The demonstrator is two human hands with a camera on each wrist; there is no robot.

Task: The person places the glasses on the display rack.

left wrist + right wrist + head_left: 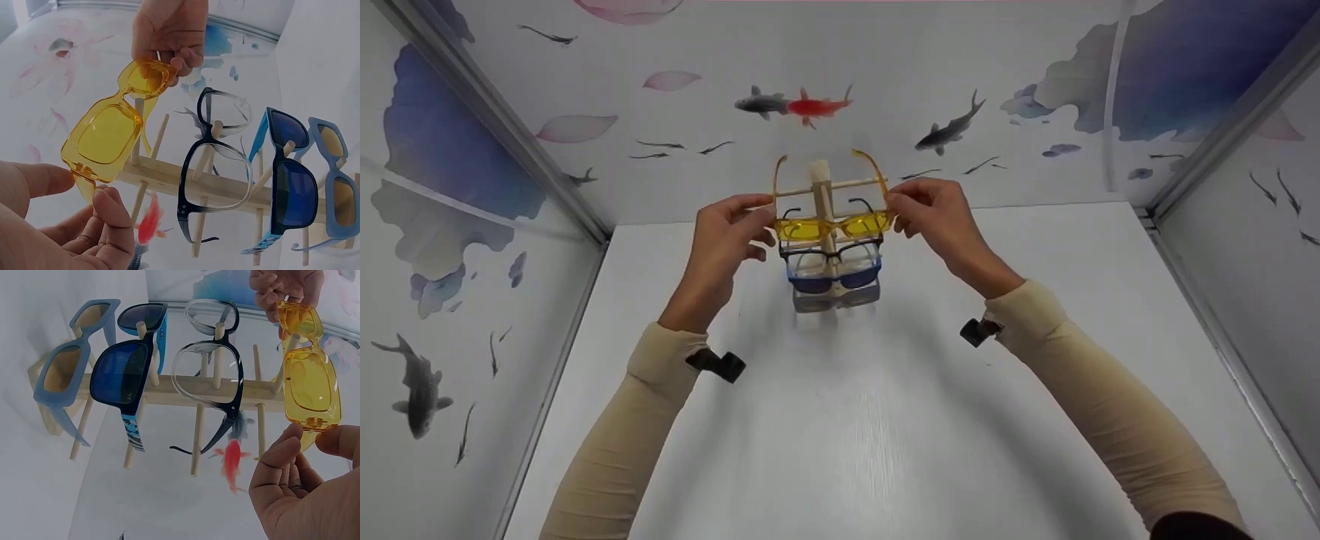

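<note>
A pair of yellow sunglasses (831, 226) is held level at the top of a wooden glasses rack (820, 180), lenses facing the person. My left hand (733, 234) pinches its left temple by the hinge between thumb and fingers. On the other side my right hand (934, 219) pinches the right temple likewise. In the left wrist view the bridge of the yellow sunglasses (125, 93) is close to the tip of an upper peg (136, 126). Below it on the rack hang black-and-clear eyeglasses (236, 382), blue-lensed sunglasses (121, 377) and grey-blue sunglasses (62, 374).
The rack stands on a white tabletop (840, 420) near the back panel (870, 45), which is printed with fish and petals. Side panels (442, 247) rise at left and right. Wooden pegs (197, 439) stick out from both sides of the rack's post.
</note>
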